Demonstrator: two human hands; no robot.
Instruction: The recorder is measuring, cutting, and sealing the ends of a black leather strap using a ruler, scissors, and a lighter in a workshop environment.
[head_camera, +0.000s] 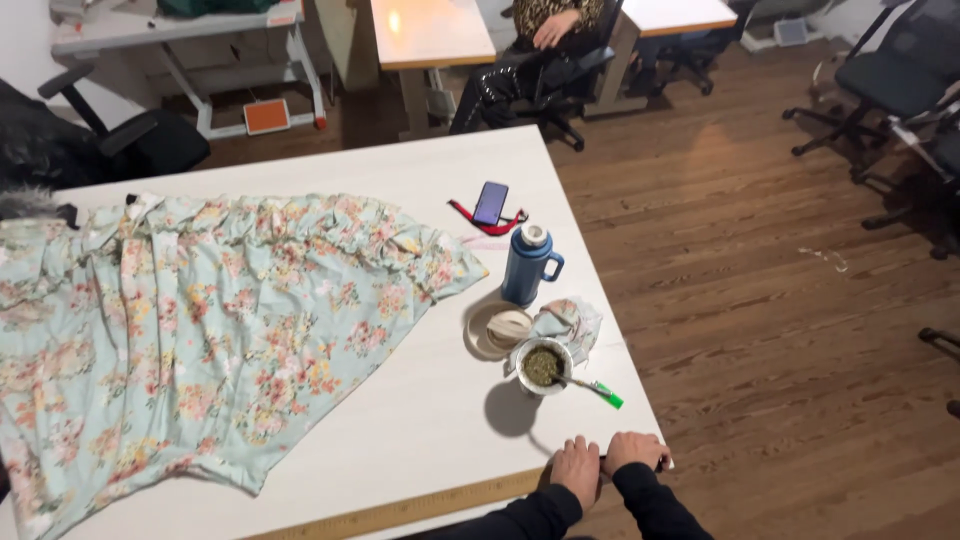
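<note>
Gripping white table (420, 430) edge, wood floor (780, 300)

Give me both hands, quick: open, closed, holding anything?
Left hand: curled, knuckles up, resting on the wooden ruler at the table edge.
Right hand: closed on a thin dark object; what it is cannot be told.

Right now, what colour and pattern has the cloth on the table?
The cloth is pale mint green with a small pink and yellow flower print, seen in the head view.

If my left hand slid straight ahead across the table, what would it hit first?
Probably the metal cup of green herb, just beyond the left hand; only bare white table lies between, though depth is uncertain.
</note>
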